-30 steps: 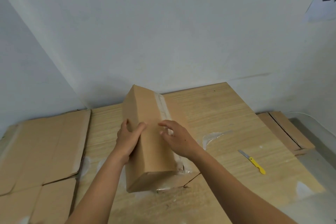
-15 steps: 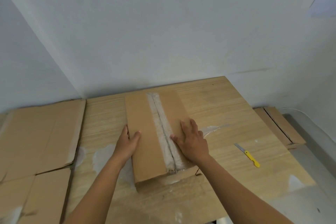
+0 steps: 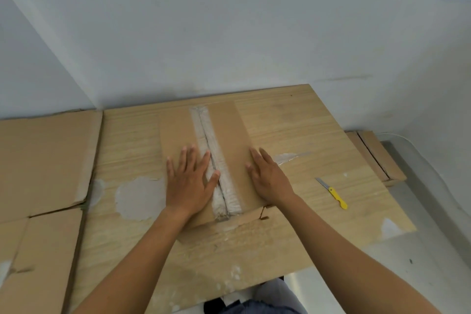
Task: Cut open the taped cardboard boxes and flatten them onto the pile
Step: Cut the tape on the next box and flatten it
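Flattened box (image 3: 178, 132) laid mid-table (image 3: 293, 120), taped seam (image 3: 216, 160) up. Left hand (image 3: 190, 183) spread flat left of seam; right hand (image 3: 270, 178) pressed flat on right edge. Yellow knife (image 3: 332, 192) lying right, apart. Cardboard pile (image 3: 43, 160) at left.

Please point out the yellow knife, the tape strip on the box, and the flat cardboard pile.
Yellow knife (image 3: 336, 196): head view, on the yellow handle.
Tape strip (image 3: 207, 139): head view, on its far part.
Flat cardboard pile (image 3: 46, 155): head view, on the top sheet.
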Demonstrator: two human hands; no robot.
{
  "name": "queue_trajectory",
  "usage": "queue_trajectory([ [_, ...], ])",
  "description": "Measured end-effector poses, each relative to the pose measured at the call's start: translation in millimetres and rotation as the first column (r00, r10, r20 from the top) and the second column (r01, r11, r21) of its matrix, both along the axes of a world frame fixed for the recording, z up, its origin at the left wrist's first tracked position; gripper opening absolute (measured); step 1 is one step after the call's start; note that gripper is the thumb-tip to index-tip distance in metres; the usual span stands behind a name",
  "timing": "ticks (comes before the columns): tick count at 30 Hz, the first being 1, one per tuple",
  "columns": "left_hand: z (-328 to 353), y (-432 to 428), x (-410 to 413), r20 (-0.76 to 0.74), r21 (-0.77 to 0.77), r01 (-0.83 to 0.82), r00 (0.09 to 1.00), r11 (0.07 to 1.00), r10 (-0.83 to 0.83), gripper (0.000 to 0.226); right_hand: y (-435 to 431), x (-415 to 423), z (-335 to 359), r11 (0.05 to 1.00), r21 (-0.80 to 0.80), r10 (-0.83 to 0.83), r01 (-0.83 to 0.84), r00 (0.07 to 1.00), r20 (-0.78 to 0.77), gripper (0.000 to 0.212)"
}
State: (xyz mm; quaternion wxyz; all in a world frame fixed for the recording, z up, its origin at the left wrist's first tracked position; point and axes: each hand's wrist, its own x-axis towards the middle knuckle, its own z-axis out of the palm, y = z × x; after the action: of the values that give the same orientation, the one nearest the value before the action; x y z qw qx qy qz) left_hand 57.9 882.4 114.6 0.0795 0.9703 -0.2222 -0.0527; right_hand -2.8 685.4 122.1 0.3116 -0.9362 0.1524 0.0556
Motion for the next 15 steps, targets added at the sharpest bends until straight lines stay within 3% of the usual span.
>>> queue_trajectory([
  [2, 0, -1, 0, 0.0, 0.015, 0.0, 1.0, 1.0, 0.0, 0.083, -21, -7, -6, 0.996, -0.021, -0.09, 0.09, 0.996, -0.025, 0.05],
  [10, -2, -1, 0, 0.016, 0.001, 0.0, 1.0, 1.0, 0.0, 0.082, -100, -60, -32, 0.833, -0.476, -0.433, 0.283, 0.868, -0.242, 0.039],
  [15, -1, 0, 0, 0.015, 0.013, 0.002, 1.0, 1.0, -0.002, 0.082, -111, -77, -44, 0.766, -0.492, -0.578, 0.414, 0.779, -0.245, 0.029],
])
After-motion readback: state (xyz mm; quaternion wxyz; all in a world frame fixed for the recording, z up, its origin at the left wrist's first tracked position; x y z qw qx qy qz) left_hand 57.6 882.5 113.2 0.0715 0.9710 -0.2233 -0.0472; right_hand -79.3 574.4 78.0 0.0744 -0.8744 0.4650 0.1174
